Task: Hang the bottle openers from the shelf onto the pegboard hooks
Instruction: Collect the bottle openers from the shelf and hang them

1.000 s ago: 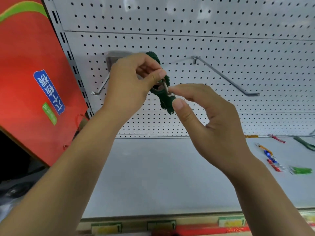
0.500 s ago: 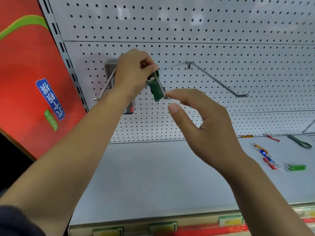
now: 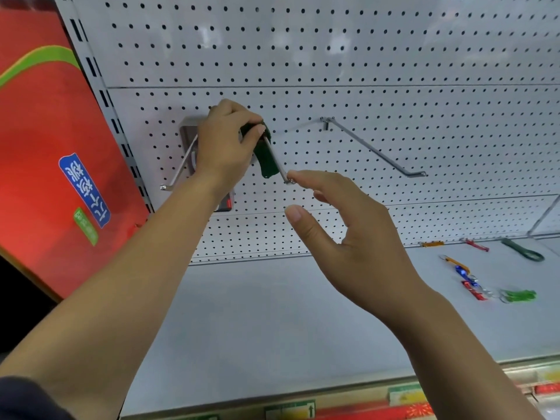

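Head view: what has the left hand [image 3: 224, 147] got?

— Its fingers and thumb are curled round the top of a dark green bottle opener [image 3: 267, 166], up against the grey perforated pegboard [image 3: 394, 56]. The opener hangs downward along the middle wire hook [image 3: 277, 160], whose wire crosses its face. The fingers cover the top end, so I cannot tell whether the wire passes through the opener.

— And the right hand [image 3: 348, 237]?

— It holds nothing. The fingers are loosely spread, the thumb is well apart from them, and the index fingertip [image 3: 298, 177] sits at the upturned tip of that same hook.

— Any other hooks?

— A left wire hook [image 3: 178, 171] just beside the left wrist, with a grey packaged item [image 3: 188, 137] partly hidden behind the hand, and a bare right wire hook [image 3: 375, 150] well apart.

— What is on the shelf?

— On the grey shelf [image 3: 272, 313], far right, lies a cluster: an orange opener [image 3: 454, 262], a blue opener [image 3: 463, 273], a red opener [image 3: 472, 291] and a bright green opener [image 3: 519, 296]. Near the pegboard's foot lie a second orange opener [image 3: 431, 244], a second red opener [image 3: 475, 245] and a long dark green opener [image 3: 522, 250].

— And left?

— A red panel with a blue label [image 3: 85, 189].
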Demonstrator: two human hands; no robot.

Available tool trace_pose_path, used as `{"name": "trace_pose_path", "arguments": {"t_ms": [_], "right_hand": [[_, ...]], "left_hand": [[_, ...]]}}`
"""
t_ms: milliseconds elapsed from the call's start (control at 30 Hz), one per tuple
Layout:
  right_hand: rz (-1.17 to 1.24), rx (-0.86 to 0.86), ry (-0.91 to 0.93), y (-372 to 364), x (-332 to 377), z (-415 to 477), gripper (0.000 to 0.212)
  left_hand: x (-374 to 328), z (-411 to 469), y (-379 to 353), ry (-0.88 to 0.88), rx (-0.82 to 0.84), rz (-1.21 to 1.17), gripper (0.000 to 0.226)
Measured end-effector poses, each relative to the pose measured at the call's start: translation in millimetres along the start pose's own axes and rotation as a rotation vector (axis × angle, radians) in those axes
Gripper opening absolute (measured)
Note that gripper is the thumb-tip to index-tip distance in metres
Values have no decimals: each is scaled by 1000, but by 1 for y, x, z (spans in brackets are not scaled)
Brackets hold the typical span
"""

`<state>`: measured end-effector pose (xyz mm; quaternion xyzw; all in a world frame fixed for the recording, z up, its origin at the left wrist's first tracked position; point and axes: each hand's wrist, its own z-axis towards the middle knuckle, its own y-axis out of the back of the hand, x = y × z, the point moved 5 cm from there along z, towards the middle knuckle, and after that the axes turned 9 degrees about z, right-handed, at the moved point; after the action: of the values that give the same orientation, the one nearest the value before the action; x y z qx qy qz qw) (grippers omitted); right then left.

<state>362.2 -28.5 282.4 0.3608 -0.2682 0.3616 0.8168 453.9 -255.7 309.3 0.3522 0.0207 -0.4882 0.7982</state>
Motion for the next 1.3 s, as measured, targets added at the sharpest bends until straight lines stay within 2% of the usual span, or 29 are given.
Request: {"name": "trace_pose_path", "arguments": {"t_ms": [267, 433, 600, 767, 933, 1300], "right_hand": [[-45, -17, 8, 3, -12, -12, 40], [-178, -46, -11, 9, -40, -26, 41], [-311, -14, -76, 22, -77, -53, 47], [-413, 13, -191, 47, -127, -93, 52], [-440, -33, -328, 92, -174, -123, 54], [-507, -95, -581, 259, -296, -180, 46]], "left_hand": [[-3, -37, 8, 79, 5, -10, 35], [-7, -84, 5, 56, 74, 97, 45], [-21, -138, -14, -2, 135, 113, 45], [-52, -176, -59, -6, 319, 107, 48], [-98, -192, -114, -63, 469, 100, 51], [-229, -194, -277, -86, 639, 55, 49]]}}
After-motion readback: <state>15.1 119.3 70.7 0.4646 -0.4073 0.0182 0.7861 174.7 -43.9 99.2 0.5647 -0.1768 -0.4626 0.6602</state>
